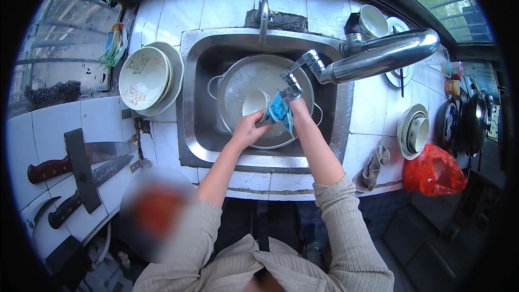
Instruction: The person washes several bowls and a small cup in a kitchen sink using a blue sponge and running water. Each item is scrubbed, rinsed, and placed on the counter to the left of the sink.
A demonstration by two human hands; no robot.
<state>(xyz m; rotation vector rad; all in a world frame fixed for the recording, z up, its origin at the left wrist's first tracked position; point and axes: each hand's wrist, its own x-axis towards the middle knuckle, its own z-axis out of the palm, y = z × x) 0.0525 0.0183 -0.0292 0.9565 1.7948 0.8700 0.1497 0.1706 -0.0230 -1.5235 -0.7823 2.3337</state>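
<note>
My left hand point(248, 130) grips the rim of a white bowl point(255, 102), tilted over a large round metal basin point(239, 79). My right hand point(299, 109) is beside the bowl's right side, its fingers mostly hidden by a blue cloth point(279, 108) that it holds against the bowl. The two-handled basin stands in a stainless steel sink point(204, 129) and holds cloudy water. The jointed spout of a chrome faucet point(296, 85) hangs just above my right hand.
Stacked plates and bowls point(144, 79) stand left of the sink. Nested bowls point(417, 132), a grey cloth point(375, 166) and a red plastic bag point(434, 172) lie right. A thick chrome pipe point(381, 59) crosses the right rim. Knives point(48, 169) hang on a rack at left.
</note>
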